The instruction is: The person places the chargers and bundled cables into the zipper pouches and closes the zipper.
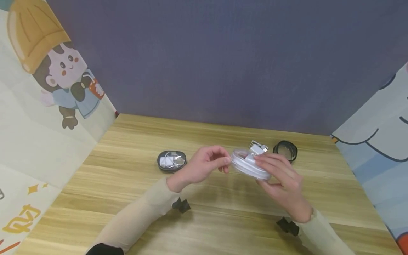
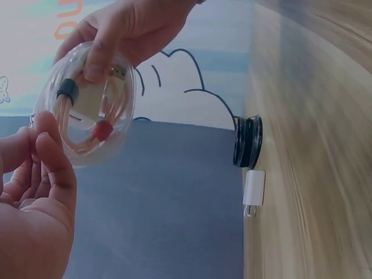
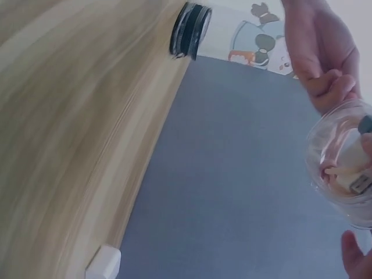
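Note:
A clear plastic case with a white rim (image 1: 250, 169) is held up above the table, tilted. In the left wrist view, a coiled pinkish cable (image 2: 72, 136) with a USB plug, a dark strap and a red strap lies inside, beside a pale charger block (image 2: 87, 102). My right hand (image 1: 283, 180) grips the case from its right side, thumb on one face and fingers on the other. At the left end of the rim, my left hand (image 1: 204, 164) pinches a tiny part between thumb and forefinger; the fingertips mostly hide it.
On the wooden table (image 1: 223, 219), a black-rimmed clear case (image 1: 172, 162) with a white charger inside lies at left. Behind the right hand are a white charger with cable (image 1: 259, 148) and another black-rimmed case (image 1: 285, 150). A dark blue panel (image 1: 204, 63) stands at the back.

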### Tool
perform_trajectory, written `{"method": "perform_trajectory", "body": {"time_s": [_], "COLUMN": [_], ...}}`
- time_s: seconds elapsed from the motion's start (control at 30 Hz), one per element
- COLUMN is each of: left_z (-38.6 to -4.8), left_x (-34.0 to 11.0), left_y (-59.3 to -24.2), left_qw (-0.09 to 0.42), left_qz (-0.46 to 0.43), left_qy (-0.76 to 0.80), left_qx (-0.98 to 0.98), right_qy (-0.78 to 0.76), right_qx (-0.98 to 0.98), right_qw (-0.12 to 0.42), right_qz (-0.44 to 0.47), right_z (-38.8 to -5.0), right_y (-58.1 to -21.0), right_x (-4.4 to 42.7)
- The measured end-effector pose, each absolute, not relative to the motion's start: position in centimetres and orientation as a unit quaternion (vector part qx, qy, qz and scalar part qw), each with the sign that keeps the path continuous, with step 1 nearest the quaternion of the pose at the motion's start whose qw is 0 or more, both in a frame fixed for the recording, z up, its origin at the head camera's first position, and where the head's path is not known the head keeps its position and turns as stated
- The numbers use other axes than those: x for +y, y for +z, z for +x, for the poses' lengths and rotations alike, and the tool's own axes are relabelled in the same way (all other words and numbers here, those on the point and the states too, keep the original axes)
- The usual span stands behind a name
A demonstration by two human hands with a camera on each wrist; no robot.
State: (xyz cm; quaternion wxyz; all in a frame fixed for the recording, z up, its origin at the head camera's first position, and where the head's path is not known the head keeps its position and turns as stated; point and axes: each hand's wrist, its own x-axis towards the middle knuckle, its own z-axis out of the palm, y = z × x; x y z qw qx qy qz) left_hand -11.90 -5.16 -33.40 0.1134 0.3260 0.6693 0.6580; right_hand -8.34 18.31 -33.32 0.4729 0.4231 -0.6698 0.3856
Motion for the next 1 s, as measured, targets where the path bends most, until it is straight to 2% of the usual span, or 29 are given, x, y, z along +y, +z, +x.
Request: {"method": "perform_trajectory", "body": {"time_s": [0.23, 0.43, 0.67, 0.87, 1.0], "left_z": [-12.24, -12.56, -12.36, -11.88, -11.64], "left_x": [-5.28, -5.33, -5.05, -4.81, -4.63], "left_y": [-33.39, -33.67, -33.96, -33.95, -33.76], "left_qw": [0.124, 0.128, 0.127, 0.109, 0.105], "left_qz": [0.321, 0.3, 0.283, 0.299, 0.307], "left_qy": [0.658, 0.659, 0.656, 0.644, 0.648], "left_qx": [0.67, 0.678, 0.688, 0.696, 0.689], "right_qy": [0.429, 0.447, 0.439, 0.392, 0.362], "right_qx": [-0.646, -0.632, -0.614, -0.611, -0.633], "right_qw": [0.442, 0.443, 0.472, 0.513, 0.522], "right_qz": [0.451, 0.452, 0.455, 0.458, 0.443], "right_z": [-8.01, -8.01, -7.98, -7.9, -7.77], "right_y": [-32.84, -33.1, -33.24, -32.97, -32.7], "right_x": [17.86, 17.89, 17.79, 17.62, 17.62]}}
